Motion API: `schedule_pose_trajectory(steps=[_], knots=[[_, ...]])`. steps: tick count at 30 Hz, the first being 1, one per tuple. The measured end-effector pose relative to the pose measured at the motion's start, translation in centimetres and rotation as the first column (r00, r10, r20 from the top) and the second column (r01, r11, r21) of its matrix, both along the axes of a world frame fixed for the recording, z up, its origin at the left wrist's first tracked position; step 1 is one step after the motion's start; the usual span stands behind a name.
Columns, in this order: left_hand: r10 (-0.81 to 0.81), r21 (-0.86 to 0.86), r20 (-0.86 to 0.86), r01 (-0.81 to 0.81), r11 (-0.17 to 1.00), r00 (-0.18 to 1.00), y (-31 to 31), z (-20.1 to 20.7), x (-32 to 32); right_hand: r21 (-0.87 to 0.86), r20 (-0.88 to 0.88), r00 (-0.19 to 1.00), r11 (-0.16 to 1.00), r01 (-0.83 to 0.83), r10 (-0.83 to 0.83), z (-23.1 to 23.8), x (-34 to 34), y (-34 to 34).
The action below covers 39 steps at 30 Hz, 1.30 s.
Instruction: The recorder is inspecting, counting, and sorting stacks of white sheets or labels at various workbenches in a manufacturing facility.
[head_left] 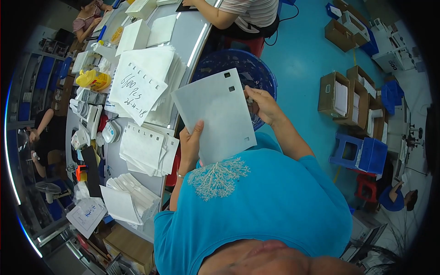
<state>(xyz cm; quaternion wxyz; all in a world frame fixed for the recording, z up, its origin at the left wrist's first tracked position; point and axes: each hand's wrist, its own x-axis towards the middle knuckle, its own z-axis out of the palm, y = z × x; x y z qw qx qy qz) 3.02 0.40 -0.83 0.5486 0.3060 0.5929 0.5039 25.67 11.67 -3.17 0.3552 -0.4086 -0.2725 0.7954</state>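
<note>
My left hand (189, 145) grips a white sheet (215, 119) by its left edge, thumb on top and fingers behind it. Small dark square cutouts show near the sheet's upper right edge, and a little mark sits by its lower right corner. Beside that right edge is my right hand (265, 104), its fingers bent in; whatever they may pinch is too small to make out. The sheet is raised in front of my blue shirt, above a round blue bin (266, 71) with small scraps in it.
Left of me, the table (167, 183) bears a tall sheet stack (156, 101) topped by a handwritten sheet, lower sheet piles (142, 149) and a yellow bottle (94, 79). Co-workers sit at its far end. Cardboard boxes (327, 94) and blue stools (346, 149) stand on the right.
</note>
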Motion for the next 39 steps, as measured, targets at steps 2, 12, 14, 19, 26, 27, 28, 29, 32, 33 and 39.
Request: schedule_pose_trajectory(steps=[2,12,14,19,26,27,28,29,32,33,39], knots=[[0.008,0.005,0.007,-0.008,1.000,1.000,-0.1,-0.2,0.3,-0.016,-0.038,0.999,1.000,-0.020,0.019,0.9,-0.2,-0.4],[-0.073,0.067,-0.221,0.090,0.994,0.972,-1.0,-1.4,1.1,0.529,0.611,0.791,0.760,-0.376,-0.034,-0.1,-0.5,-0.7],[-0.056,0.053,-0.184,0.067,0.996,0.981,-1.0,-1.1,1.2,0.521,0.564,0.826,0.778,-0.351,-0.005,-1.0,-0.4,-0.7],[0.037,0.017,0.027,-0.038,0.999,0.999,-1.0,-2.2,1.1,0.052,-0.090,0.935,0.939,-0.341,0.344,0.3,1.7,0.0],[0.043,0.022,0.051,-0.044,0.999,0.998,-1.3,-2.1,1.1,-0.075,-0.186,0.973,0.985,-0.153,0.137,-2.5,0.3,-1.3],[0.045,0.042,-0.021,-0.044,0.998,0.999,-1.4,-2.1,1.1,0.102,0.042,0.993,0.988,-0.117,0.113,-2.2,0.0,-1.3],[0.044,0.038,-0.020,-0.043,0.998,0.999,-1.5,-2.0,1.0,0.279,0.260,0.965,0.953,-0.119,0.045,-2.1,-0.2,-1.3],[0.094,0.038,0.003,-0.094,0.995,0.996,-1.5,-1.9,0.8,0.276,0.260,0.965,0.954,-0.119,0.045,-2.3,0.1,-1.2],[0.159,0.010,0.045,-0.160,0.987,0.986,-1.5,-1.6,0.5,0.256,0.300,0.952,0.956,-0.144,0.063,-2.2,0.7,-1.1],[0.177,0.011,0.042,-0.178,0.984,0.983,-1.4,-2.1,0.5,0.087,0.178,0.978,0.988,-0.130,0.113,-1.7,0.6,-1.4],[0.168,0.019,0.055,-0.170,0.985,0.984,-1.2,-2.7,0.4,0.090,0.122,0.972,0.973,-0.214,0.202,-1.1,-0.7,-2.7]])
